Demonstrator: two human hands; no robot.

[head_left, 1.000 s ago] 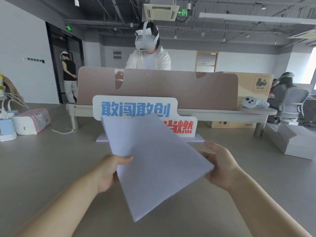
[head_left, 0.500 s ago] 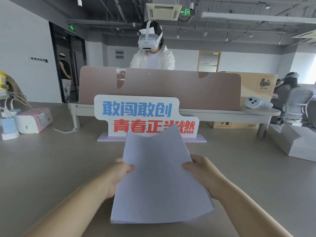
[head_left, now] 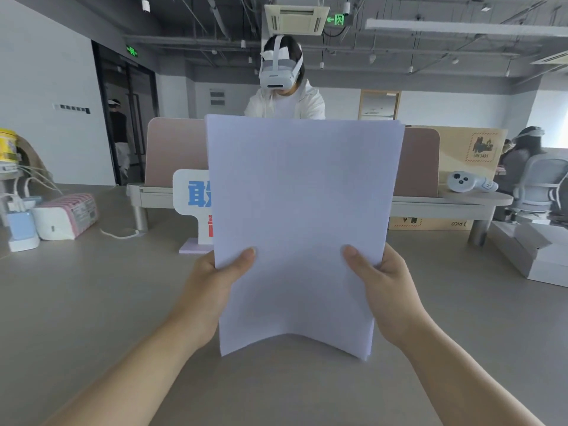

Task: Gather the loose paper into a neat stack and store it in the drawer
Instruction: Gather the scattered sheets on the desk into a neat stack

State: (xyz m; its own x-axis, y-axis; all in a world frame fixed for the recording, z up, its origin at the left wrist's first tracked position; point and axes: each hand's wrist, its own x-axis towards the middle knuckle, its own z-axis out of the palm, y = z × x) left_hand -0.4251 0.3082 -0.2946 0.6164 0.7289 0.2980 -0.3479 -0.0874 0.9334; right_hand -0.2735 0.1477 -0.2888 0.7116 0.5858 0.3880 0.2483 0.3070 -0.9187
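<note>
at the lower centre of the frame the left hand (head_left: 215, 284) and right hand (head_left: 387, 287) pinch the side edges of an upright stack of plain white paper sheets (head_left: 301, 195), thumbs on its near face. its lower corners seem to rest on the grey desk (head_left: 92, 302), the bottom edge bowed, sheets stepped at the lower right. to square it, i would loosen the pinch and tap that edge flat. behind it, a white sign with blue and red lettering (head_left: 190, 195) is half hidden. no drawer shows.
</note>
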